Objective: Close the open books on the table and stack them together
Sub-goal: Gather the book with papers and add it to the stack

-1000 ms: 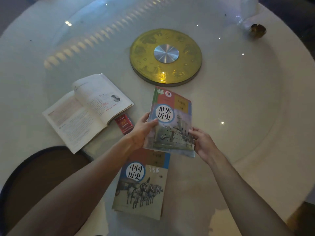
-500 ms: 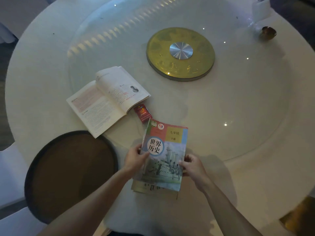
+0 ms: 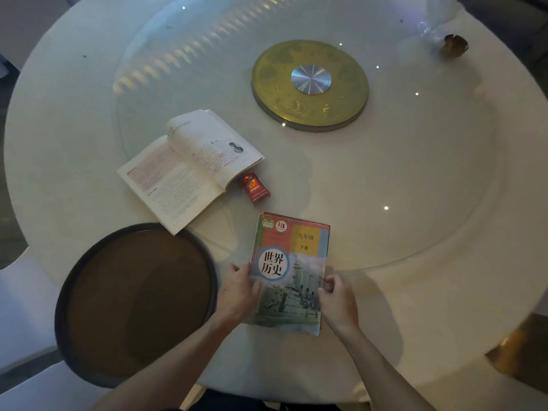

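The closed book [image 3: 289, 271], held off the bench a second ago, now lies on a second closed one, its edges clasped by the left hand [image 3: 238, 293] and right hand [image 3: 338, 304]. One open book [image 3: 189, 167] remains, well apart.

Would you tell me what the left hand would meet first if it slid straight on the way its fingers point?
The left hand points up and slightly right along the closed book; going on, it would probably reach the small red box first, though depth is uncertain.

Bare table [image 3: 415, 232] right of stack [image 3: 289, 277]; red pack [image 3: 254, 188] borders open book [image 3: 189, 166].
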A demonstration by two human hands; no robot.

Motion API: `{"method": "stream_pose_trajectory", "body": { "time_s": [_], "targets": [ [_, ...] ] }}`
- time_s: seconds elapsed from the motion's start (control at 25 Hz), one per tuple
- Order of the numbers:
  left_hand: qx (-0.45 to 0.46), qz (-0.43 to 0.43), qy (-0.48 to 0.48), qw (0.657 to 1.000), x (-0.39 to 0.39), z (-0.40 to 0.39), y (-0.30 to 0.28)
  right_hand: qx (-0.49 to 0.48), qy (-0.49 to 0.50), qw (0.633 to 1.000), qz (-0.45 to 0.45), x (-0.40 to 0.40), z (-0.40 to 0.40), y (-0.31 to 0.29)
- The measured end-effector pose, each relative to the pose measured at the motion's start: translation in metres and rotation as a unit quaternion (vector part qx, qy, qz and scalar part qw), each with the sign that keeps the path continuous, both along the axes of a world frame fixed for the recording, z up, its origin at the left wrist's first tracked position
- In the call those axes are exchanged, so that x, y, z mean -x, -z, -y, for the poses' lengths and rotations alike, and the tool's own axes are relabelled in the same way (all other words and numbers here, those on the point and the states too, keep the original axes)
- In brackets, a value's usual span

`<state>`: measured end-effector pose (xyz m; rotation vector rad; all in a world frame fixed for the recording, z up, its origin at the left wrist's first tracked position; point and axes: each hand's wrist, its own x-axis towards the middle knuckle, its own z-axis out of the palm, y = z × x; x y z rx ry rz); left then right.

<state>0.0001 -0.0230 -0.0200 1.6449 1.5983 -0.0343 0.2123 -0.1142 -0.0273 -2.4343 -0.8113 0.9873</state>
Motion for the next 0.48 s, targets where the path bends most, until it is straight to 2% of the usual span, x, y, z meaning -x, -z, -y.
{"method": "stream_pose_trajectory", "body": {
  "time_s": [0.16, 0.36, 0.48],
  "targets": [
    [0.045, -0.003, -0.039, 0.998, 0.003, 0.003, 0.007, 0.051, 0.041, 0.998, -0.015, 0.005, 0.008, 0.006],
    [0.059, 0.044, -0.065, 0.995, 0.000, 0.002, 0.007, 0.039, 0.083, 0.989, -0.116, 0.001, 0.004, 0.006],
    [0.072, 0.049, -0.055, 0.995, 0.000, -0.002, 0.005, 0.042, 0.071, 0.988, -0.129, -0.002, -0.001, 0.004]
  ]
}}
